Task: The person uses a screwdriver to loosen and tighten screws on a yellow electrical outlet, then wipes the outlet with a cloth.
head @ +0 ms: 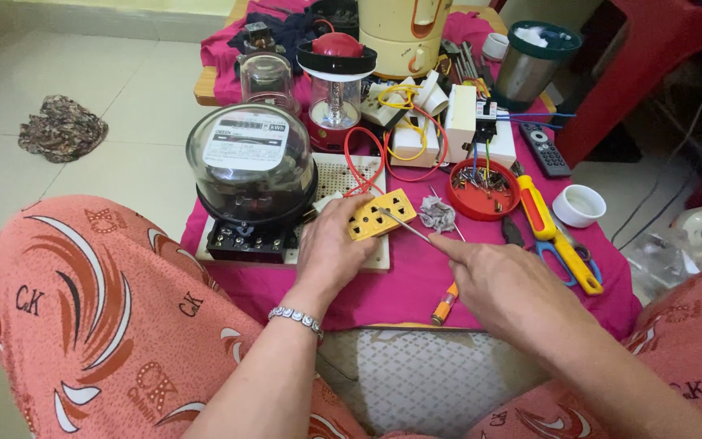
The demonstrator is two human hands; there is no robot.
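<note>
**Yellow socket box, with a thin tool poked into its holes**

The low table point(416, 301) is covered with a soft pink cloth. It is full of electric bits.

The biggest thing is the power meter point(251, 175) on the near left. It has a round, clear, shiny dome on top and a black blocky base with screws. It sits on a flat white board point(343, 175) with many tiny holes.

Behind it stands a small lamp point(335, 77) with a red and black cap and a clear middle. Far back is a tall cream jug point(404, 32) of smooth plastic. A shiny metal cup point(530, 65) with a green rim is at the far right.

White switch boxes point(448, 122) sit in the middle, with red, yellow and blue wires looping out. The wires hang loose, so the wiring looks like it is not finished.

A round red lid point(481, 195) holds small screws and wire ends. A yellow and red cutter point(558, 240) lies to its right. A black remote point(544, 150) and a little white cup point(578, 205) are near too.

The left hand point(331, 252) is curled around the yellow socket box point(382, 214), which rests on the white board, and holds it steady. The box is hard plastic with rows of small holes.

The right hand point(501, 280) pinches a thin metal tool point(408, 225) between its fingers. The tip touches the yellow box. I think the work on this box is in the middle, not done.

A small orange screwdriver point(444, 305) lies at the near edge.
</note>
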